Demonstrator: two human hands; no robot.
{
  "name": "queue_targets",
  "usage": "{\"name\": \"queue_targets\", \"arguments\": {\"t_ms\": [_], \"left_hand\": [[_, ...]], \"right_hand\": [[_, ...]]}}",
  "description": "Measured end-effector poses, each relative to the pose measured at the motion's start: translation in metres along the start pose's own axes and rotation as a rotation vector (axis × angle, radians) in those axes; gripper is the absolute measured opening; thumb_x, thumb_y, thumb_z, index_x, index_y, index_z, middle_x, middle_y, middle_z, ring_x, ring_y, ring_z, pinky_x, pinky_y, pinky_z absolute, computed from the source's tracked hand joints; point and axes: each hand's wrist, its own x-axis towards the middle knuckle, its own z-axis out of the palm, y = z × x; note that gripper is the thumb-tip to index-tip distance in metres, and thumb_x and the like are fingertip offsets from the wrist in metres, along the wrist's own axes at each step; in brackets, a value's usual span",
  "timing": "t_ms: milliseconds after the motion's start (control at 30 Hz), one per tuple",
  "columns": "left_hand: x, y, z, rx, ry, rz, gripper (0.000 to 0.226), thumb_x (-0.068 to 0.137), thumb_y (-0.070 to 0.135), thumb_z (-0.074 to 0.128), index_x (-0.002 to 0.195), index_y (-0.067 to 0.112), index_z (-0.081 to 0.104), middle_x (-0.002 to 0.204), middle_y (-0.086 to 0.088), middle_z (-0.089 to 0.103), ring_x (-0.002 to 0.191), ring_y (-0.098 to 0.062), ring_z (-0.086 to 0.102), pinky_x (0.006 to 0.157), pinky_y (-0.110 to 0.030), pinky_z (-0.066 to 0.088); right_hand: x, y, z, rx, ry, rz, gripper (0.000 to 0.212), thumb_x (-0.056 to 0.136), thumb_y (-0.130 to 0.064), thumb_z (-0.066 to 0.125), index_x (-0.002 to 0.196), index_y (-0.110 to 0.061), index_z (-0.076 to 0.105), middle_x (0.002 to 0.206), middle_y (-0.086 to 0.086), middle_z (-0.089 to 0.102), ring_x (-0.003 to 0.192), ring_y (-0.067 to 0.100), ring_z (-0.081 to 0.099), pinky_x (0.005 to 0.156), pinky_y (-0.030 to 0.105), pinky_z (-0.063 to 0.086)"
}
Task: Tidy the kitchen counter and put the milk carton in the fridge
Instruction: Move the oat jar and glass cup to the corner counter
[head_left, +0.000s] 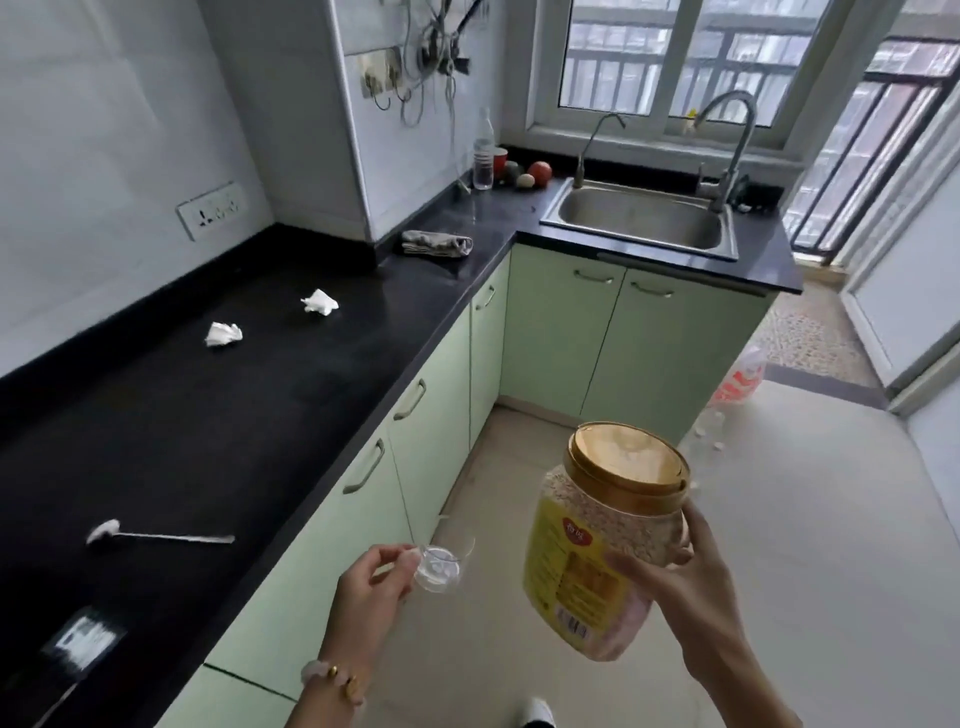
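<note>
My right hand (691, 592) grips a clear plastic jar of oats (597, 551) with a gold lid and a yellow label, held tilted over the floor. My left hand (369, 577) pinches a small clear glass cup (441, 566) by its rim, just off the counter's front edge. On the black counter (218, 426) lie two crumpled white tissues (223, 334) (319, 302), a long-handled spoon (156, 535) and a folded grey cloth (436, 243). No milk carton or fridge is in view.
A steel sink (644, 221) with two taps sits under the window. A water bottle (483, 156), a red cup (500, 161) and fruit (540, 171) stand in the far corner. Green cabinets (550, 332) run below. A plastic bag (737, 384) lies on the floor.
</note>
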Motion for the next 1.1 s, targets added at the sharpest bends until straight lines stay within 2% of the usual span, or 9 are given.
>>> {"name": "queue_targets", "arguments": {"t_ms": [133, 267, 367, 500, 600, 700, 900, 1033, 1100], "left_hand": [[0.042, 0.039, 0.023, -0.060, 0.078, 0.006, 0.008, 0.092, 0.016, 0.066, 0.085, 0.013, 0.069, 0.079, 0.010, 0.075, 0.084, -0.016, 0.065, 0.085, -0.031, 0.053], [0.088, 0.060, 0.028, -0.091, 0.162, -0.014, 0.011, 0.088, 0.024, 0.069, 0.090, 0.013, 0.069, 0.104, 0.005, 0.069, 0.091, -0.013, 0.066, 0.096, -0.037, 0.051], [0.125, 0.064, 0.027, -0.097, 0.222, -0.059, 0.011, 0.092, 0.021, 0.066, 0.092, 0.011, 0.070, 0.100, 0.001, 0.070, 0.089, -0.015, 0.065, 0.102, -0.042, 0.051], [0.187, 0.080, 0.020, -0.150, 0.274, -0.090, 0.043, 0.064, 0.045, 0.071, 0.089, 0.010, 0.072, 0.091, -0.008, 0.071, 0.087, -0.017, 0.063, 0.095, -0.040, 0.050], [0.245, 0.102, 0.008, -0.211, 0.282, -0.073, 0.027, 0.075, 0.032, 0.073, 0.088, 0.008, 0.073, 0.084, -0.006, 0.074, 0.089, -0.019, 0.064, 0.089, -0.036, 0.050], [0.303, 0.131, -0.010, -0.223, 0.315, -0.027, 0.009, 0.089, 0.013, 0.067, 0.087, 0.006, 0.071, 0.089, -0.006, 0.076, 0.092, -0.018, 0.066, 0.085, -0.027, 0.054], [0.395, 0.190, -0.054, -0.239, 0.398, 0.062, 0.013, 0.095, 0.007, 0.059, 0.090, 0.005, 0.070, 0.103, -0.010, 0.073, 0.099, -0.019, 0.066, 0.091, -0.028, 0.054], [0.430, 0.203, -0.076, -0.308, 0.505, 0.062, 0.014, 0.095, 0.007, 0.057, 0.098, 0.000, 0.069, 0.108, -0.014, 0.072, 0.105, -0.022, 0.066, 0.092, -0.028, 0.053], [0.442, 0.207, -0.084, -0.345, 0.574, 0.059, 0.013, 0.095, 0.006, 0.057, 0.094, 0.002, 0.069, 0.106, -0.015, 0.071, 0.104, -0.022, 0.066, 0.090, -0.027, 0.053]], "right_hand": [[0.090, -0.025, 0.015, -0.014, -0.117, -0.047, 0.108, 0.032, -0.039, 0.083, 0.132, -0.027, 0.046, 0.108, -0.004, 0.065, 0.090, 0.010, 0.067, 0.064, 0.022, 0.060], [0.164, -0.039, 0.044, 0.014, -0.239, -0.053, 0.111, 0.030, -0.036, 0.083, 0.133, -0.025, 0.045, 0.101, -0.011, 0.067, 0.083, -0.003, 0.067, 0.059, 0.015, 0.057], [0.213, -0.041, 0.072, 0.035, -0.321, -0.021, 0.122, 0.021, -0.036, 0.090, 0.133, -0.026, 0.044, 0.096, -0.012, 0.071, 0.084, 0.000, 0.069, 0.059, 0.015, 0.056], [0.277, -0.042, 0.120, 0.035, -0.395, 0.016, 0.111, 0.035, -0.019, 0.088, 0.136, -0.024, 0.043, 0.107, -0.002, 0.067, 0.085, 0.004, 0.070, 0.060, 0.016, 0.057], [0.328, -0.057, 0.162, 0.039, -0.428, 0.026, 0.115, 0.032, -0.021, 0.088, 0.137, -0.024, 0.042, 0.112, 0.004, 0.068, 0.091, 0.012, 0.070, 0.073, 0.023, 0.060], [0.377, -0.082, 0.205, 0.036, -0.476, -0.001, 0.111, 0.040, -0.002, 0.091, 0.137, -0.021, 0.041, 0.110, 0.006, 0.069, 0.090, 0.014, 0.071, 0.069, 0.022, 0.060], [0.462, -0.126, 0.286, 0.055, -0.508, -0.056, 0.097, 0.051, 0.008, 0.081, 0.136, -0.020, 0.043, 0.104, -0.004, 0.073, 0.093, 0.015, 0.071, 0.070, 0.023, 0.059], [0.504, -0.141, 0.342, 0.029, -0.596, -0.076, 0.099, 0.047, -0.006, 0.089, 0.133, -0.026, 0.046, 0.117, 0.002, 0.068, 0.105, 0.020, 0.067, 0.091, 0.045, 0.054], [0.523, -0.147, 0.370, -0.003, -0.656, -0.081, 0.105, 0.041, -0.022, 0.094, 0.133, -0.030, 0.045, 0.120, 0.001, 0.066, 0.108, 0.019, 0.064, 0.093, 0.048, 0.052]]}}
